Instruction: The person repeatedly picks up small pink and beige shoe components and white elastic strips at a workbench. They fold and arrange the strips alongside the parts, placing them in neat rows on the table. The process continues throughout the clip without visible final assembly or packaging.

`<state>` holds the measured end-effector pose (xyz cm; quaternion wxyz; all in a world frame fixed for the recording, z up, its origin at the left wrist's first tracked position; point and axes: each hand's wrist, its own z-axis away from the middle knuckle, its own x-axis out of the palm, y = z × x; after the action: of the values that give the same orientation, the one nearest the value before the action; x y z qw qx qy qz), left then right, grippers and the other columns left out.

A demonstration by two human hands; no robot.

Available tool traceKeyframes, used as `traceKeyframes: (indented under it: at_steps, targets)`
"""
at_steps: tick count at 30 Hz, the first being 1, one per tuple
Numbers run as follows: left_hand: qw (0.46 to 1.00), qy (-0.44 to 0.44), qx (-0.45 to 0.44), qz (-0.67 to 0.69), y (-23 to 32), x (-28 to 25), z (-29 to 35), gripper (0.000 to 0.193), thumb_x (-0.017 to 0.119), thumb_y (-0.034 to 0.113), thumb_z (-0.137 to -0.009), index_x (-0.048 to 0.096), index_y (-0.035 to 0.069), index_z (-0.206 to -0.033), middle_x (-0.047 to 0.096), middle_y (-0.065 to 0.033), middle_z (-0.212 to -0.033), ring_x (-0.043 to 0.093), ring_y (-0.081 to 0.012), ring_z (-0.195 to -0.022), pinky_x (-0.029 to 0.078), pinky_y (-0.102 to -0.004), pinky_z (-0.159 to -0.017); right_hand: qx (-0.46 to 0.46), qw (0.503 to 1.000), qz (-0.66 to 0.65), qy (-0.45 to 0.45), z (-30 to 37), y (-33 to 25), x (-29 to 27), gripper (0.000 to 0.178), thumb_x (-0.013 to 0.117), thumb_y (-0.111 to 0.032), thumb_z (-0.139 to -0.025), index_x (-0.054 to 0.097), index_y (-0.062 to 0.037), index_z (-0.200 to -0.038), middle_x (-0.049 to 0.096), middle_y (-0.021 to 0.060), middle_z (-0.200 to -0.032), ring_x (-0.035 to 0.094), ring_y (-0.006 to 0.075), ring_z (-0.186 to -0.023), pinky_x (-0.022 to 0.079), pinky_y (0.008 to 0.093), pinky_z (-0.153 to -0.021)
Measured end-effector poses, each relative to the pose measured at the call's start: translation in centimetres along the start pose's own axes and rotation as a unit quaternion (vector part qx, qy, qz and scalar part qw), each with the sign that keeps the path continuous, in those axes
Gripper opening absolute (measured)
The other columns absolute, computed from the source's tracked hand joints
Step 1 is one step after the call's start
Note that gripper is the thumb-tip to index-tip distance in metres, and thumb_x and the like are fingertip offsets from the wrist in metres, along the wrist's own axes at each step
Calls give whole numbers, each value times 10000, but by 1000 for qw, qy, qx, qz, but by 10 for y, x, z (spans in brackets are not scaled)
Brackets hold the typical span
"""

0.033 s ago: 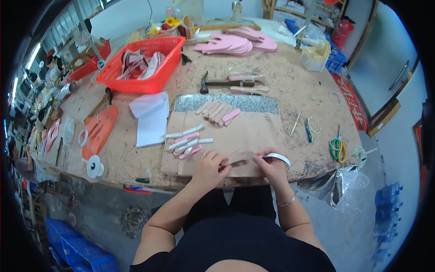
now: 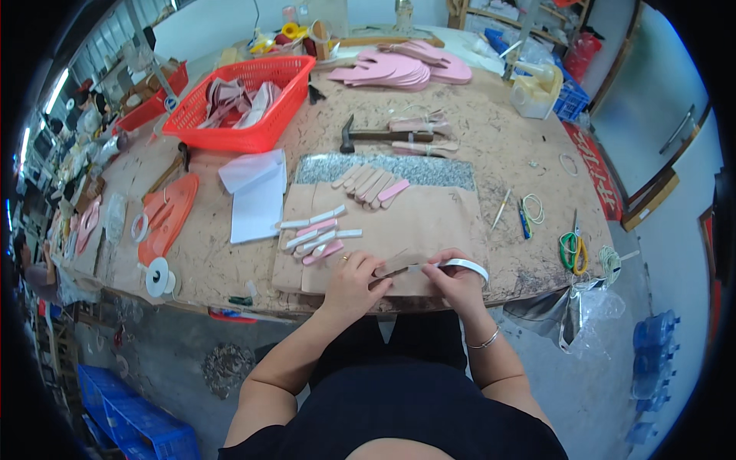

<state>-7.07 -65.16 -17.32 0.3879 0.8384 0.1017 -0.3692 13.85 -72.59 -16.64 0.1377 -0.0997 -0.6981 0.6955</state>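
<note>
Just above the brown sheet [image 2: 437,218] at the table's front edge, my left hand [image 2: 353,282] pinches the end of a small beige strap-like strip [image 2: 399,263]. My right hand [image 2: 458,280] is closed round a roll of white tape [image 2: 474,265], whose free end reaches toward the strip. How far the tape lies on the strip is too small to tell. Beyond my left hand lie several pink and beige strips with white ends [image 2: 326,234]. A fanned row of beige strips [image 2: 368,185], with one pink strip [image 2: 392,190], lies farther back.
A speckled stone slab [image 2: 307,170] shows behind the brown sheet. Past it lie a hammer [image 2: 391,136] and bundled strips [image 2: 424,149]. A red basket [image 2: 253,139] stands at the back left, pink cut pieces [image 2: 387,75] at the back. Scissors [image 2: 572,251] lie right, a white spool [image 2: 159,277] left.
The strip between my hands has tilted a little and shows more plainly. Both hands stay in nearly the same place, and the whole view has shifted slightly.
</note>
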Motion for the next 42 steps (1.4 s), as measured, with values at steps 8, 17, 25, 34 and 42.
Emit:
traceKeyframes:
  at_steps: [8,17,25,34,42]
  targets:
    - [987,60,88,-120,2,1,36,416,786,249,-776,657,90,-1138,616,-45,-1112,572,-247,-1062,432,-384,-911,-30,985,161,-61,-9,-15,31,130,760,-109,-859,705,-4,-910,694,25,-754,590,52,-664,483,224,-608]
    - [984,72,92,-134,-2,6,39,451,778,289,-773,660,104,-1167,614,-12,-1126,553,-211,-1096,406,-370,-946,-15,966,247,-76,-19,-15,30,124,746,-122,-864,714,-17,-922,729,67,-793,649,103,-701,521,263,-661]
    - [972,16,155,-178,2,1,35,491,748,301,-804,615,146,-1251,565,1,-1366,491,-237,-1244,326,-411,-1063,-52,951,295,-74,-18,-19,35,129,758,-122,-851,718,-21,-920,716,65,-789,635,133,-713,514,283,-664]
    - [978,-17,121,-168,7,9,33,505,743,324,-805,609,160,-1264,585,16,-1351,500,-257,-1227,289,-469,-1072,-301,856,411,83,-23,-21,15,256,797,-164,-791,699,-45,-996,707,87,-839,666,300,-869,524,409,-813]
    - [983,0,114,-146,10,8,27,459,750,314,-789,633,143,-1200,614,-2,-1273,514,-250,-1196,308,-459,-1042,-129,906,401,-35,-42,-19,-6,160,780,-173,-784,687,-44,-794,667,122,-803,620,321,-880,505,404,-785]
